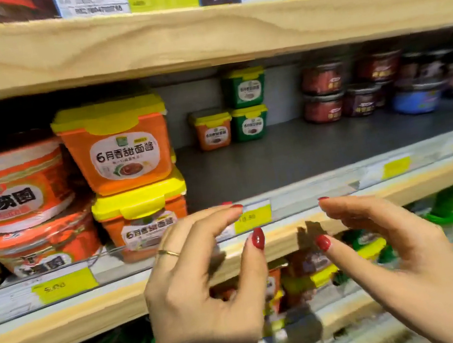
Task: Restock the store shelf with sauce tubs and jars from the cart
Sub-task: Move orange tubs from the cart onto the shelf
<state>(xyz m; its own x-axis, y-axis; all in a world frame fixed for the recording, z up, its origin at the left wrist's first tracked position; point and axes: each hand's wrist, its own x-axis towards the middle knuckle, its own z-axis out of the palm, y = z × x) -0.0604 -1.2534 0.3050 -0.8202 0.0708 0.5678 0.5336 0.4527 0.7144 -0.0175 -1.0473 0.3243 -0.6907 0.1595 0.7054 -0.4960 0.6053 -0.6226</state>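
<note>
Two orange sauce tubs with yellow lids are stacked at the front left of the middle shelf: the upper tub (pixel 117 146) rests on the lower tub (pixel 142 219). My left hand (pixel 204 286) hovers just below and right of the lower tub, fingers spread and holding nothing. My right hand (pixel 390 249) is beside it in front of the shelf edge, also empty with fingers apart. Far back on the grey shelf (pixel 290 156) stand a small orange tub (pixel 213 129) and two stacked green tubs (pixel 248 106). Dark jars (pixel 325 92) line the back right. No cart shows.
Round red-and-white tubs (pixel 15 185) are stacked left of the orange ones. A wooden shelf board (pixel 199 34) with yellow price tags runs overhead. A price rail (pixel 255 217) fronts the middle shelf. The lower shelf (pixel 307 270) holds more packaged goods.
</note>
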